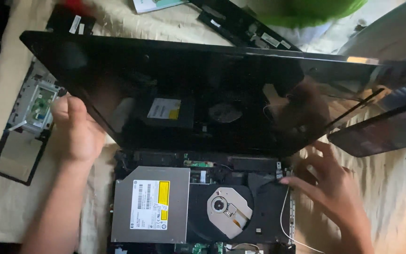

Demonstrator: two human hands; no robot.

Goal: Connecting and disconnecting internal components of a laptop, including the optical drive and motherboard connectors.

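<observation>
1. Opened black laptop base [198,207] with its top cover off lies on a cream cloth-covered surface [395,197], low centre of the view.
2. Its glossy black screen panel [203,94] is tilted up over the base and spans most of the frame. The glass mirrors the parts below.
3. Inside the base: a grey metal optical drive with a white and yellow label [150,204] sits at the left. A black drive tray with a silver disc spindle [229,211] sits just beside it at the right.
4. A green circuit board strip [200,164] shows near the hinge line. A thin white wire [285,211] runs down the right edge of the base.
5. Left hand [74,127]: fingers curled around the left edge of the screen panel, gripping it, thumb up.
6. Right hand [332,181]: fingers spread, not closed on anything. Index fingertip touches the base near the right hinge. Motion blur there, so it may be touching the wire end; cannot tell.
7. A black palm-rest frame with a silver touchpad board [27,122] lies on the cloth left of the laptop, apart from it.
8. A second black plastic laptop part [245,26] lies beyond the screen, top centre. A blurred green object [306,9] is behind it.
</observation>
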